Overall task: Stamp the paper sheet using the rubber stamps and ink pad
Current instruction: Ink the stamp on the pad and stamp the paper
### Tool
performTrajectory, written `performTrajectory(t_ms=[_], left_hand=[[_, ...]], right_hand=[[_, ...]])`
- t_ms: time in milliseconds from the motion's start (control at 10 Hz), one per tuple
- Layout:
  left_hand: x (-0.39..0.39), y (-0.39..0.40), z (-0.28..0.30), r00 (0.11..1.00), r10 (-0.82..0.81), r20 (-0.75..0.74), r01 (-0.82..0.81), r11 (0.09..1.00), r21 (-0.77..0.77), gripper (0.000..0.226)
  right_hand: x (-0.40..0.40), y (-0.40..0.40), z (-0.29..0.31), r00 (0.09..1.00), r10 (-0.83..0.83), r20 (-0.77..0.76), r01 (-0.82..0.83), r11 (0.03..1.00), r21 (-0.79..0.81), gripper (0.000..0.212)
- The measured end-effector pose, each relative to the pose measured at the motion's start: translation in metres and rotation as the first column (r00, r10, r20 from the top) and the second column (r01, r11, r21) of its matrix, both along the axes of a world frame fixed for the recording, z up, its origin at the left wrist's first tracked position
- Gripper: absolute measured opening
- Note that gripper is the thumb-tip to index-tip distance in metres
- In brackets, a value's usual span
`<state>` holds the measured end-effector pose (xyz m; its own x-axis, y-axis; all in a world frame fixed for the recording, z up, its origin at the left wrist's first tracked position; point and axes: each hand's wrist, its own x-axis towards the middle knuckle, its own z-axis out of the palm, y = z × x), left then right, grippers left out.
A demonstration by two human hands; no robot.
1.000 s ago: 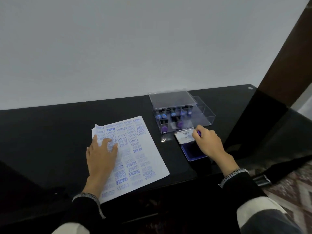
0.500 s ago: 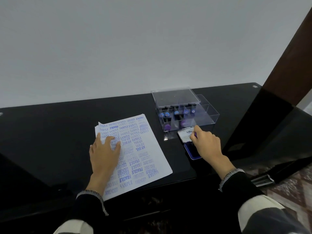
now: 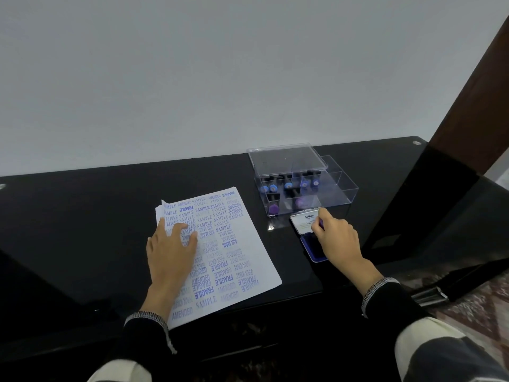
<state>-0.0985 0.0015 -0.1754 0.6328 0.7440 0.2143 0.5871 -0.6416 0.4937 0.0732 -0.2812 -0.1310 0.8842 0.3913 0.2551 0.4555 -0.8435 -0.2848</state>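
Nearest on the black desk point(image 3: 82, 216), left hand point(image 3: 170, 249) flat with straight fingers on the stamped paper sheet point(image 3: 217, 252), left of the ink pad point(image 3: 312, 245). Over that open ink pad, right hand point(image 3: 337, 241) curled round a purple-handled rubber stamp point(image 3: 321, 222), mostly hidden. Just beyond the ink pad, clear box point(image 3: 338, 188) with more stamps point(image 3: 287, 185), lid point(image 3: 286, 157) resting across its rear.

I have one view only — a wide-angle camera on the person's head, looking forward and down over the glossy black tabletop point(image 3: 82, 216). Both forearms enter from the bottom edge; the plain pale wall point(image 3: 220, 78) fills the upper half.
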Motion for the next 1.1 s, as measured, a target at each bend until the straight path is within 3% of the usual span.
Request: performTrajectory(t_ms=[100,300,400,600,700,800,1100], left_hand=[[0.0001,0.0004,-0.0005,1.0,0.002,-0.008,-0.002,1.0,0.003,0.039],[0.0005,0.0012,-0.0012,1.0,-0.002,-0.004,0.002,1.0,0.008,0.038],[0.0003,0.0013,-0.0018,1.0,-0.001,-0.004,0.001,1.0,0.016,0.038],[0.0002,0.0014,-0.0018,1.0,-0.002,0.0,0.002,1.0,0.005,0.038],[0.0005,0.0009,-0.0013,1.0,-0.002,-0.002,0.002,1.0,0.001,0.038],[0.0003,0.0006,-0.0009,1.0,0.0,-0.001,0.0,1.0,0.001,0.038],[0.0014,0.002,-0.0021,1.0,0.005,-0.01,-0.005,1.0,0.01,0.039]], right_hand=[[0.0038,-0.0033,0.0008,0.998,0.01,-0.058,-0.004,0.995,0.095,0.018],[0.0006,0.0,0.002,1.0,0.01,-0.018,-0.01,1.0,-0.006,0.016],[0.0031,-0.004,0.0041,0.995,0.015,-0.094,-0.003,0.993,0.122,0.018],[-0.001,-0.001,0.0026,1.0,-0.01,-0.004,0.01,1.0,-0.005,0.015],[0.0022,-0.0041,0.0002,0.999,0.005,-0.048,-0.001,0.996,0.091,0.014],[0.0037,-0.0049,0.0002,0.999,0.016,-0.044,-0.012,0.996,0.087,0.014],[0.0071,0.0019,0.007,0.998,0.006,-0.065,-0.009,0.999,-0.047,0.013]])
